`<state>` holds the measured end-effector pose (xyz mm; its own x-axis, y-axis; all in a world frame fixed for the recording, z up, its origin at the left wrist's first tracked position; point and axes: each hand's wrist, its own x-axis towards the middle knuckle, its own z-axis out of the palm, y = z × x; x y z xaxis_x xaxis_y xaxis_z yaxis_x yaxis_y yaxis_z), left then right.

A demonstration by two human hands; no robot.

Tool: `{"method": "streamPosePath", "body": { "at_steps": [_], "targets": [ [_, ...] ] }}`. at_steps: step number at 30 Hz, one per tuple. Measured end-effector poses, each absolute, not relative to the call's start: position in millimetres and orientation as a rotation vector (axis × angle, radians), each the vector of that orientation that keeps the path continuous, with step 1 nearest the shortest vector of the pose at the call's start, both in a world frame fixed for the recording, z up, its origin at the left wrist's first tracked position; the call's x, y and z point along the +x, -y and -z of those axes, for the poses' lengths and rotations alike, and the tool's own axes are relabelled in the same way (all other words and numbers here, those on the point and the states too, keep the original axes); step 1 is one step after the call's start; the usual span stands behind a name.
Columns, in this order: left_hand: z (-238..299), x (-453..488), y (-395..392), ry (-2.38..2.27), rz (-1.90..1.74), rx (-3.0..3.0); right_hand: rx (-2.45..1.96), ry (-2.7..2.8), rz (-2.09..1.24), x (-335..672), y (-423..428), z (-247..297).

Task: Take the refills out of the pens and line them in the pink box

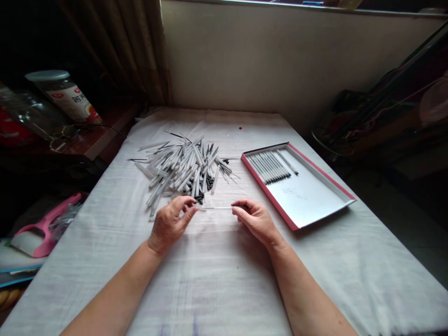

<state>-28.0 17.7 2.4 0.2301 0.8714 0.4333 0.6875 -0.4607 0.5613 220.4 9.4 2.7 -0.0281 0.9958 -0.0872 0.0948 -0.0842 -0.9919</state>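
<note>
My left hand (171,221) and my right hand (255,218) each pinch one end of a clear pen barrel (219,208), held level just above the white cloth. Right behind the hands lies a heap of pen parts (182,168): several pale barrels, thin refills and small black caps. To the right sits a shallow red-edged tray (315,200) with a row of assembled pens (271,167) lined up in its far left corner.
A white cloth covers the table (217,280). A pink-handled object (42,228) lies low at the left. A jar with a label (66,95) stands on a dark shelf at the far left. Dark clutter and cables fill the right side.
</note>
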Motion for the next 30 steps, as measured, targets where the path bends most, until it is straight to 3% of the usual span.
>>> {"method": "streamPosePath", "body": {
  "at_steps": [2,7,18,24,30],
  "targets": [
    [-8.1,-43.7,-25.4,-1.703,-1.062,2.319,-1.340,1.218,-1.221,223.2,-11.3,-3.5],
    [-14.7,-65.5,-36.1,-2.111,-0.612,2.448,-1.347,1.181,-1.196,225.8,-13.2,-3.0],
    [-19.6,-55.4,-46.4,-2.068,-0.332,2.448,-1.381,1.187,-1.198,221.2,-11.2,-4.2],
    [-15.2,-58.4,-42.6,-2.037,-0.409,2.452,-1.367,1.180,-1.199,220.4,-11.0,-6.5],
    [-12.7,-62.9,-34.6,-1.865,-0.764,2.310,-1.335,1.162,-1.225,222.3,-11.3,-7.6]
  ]
}}
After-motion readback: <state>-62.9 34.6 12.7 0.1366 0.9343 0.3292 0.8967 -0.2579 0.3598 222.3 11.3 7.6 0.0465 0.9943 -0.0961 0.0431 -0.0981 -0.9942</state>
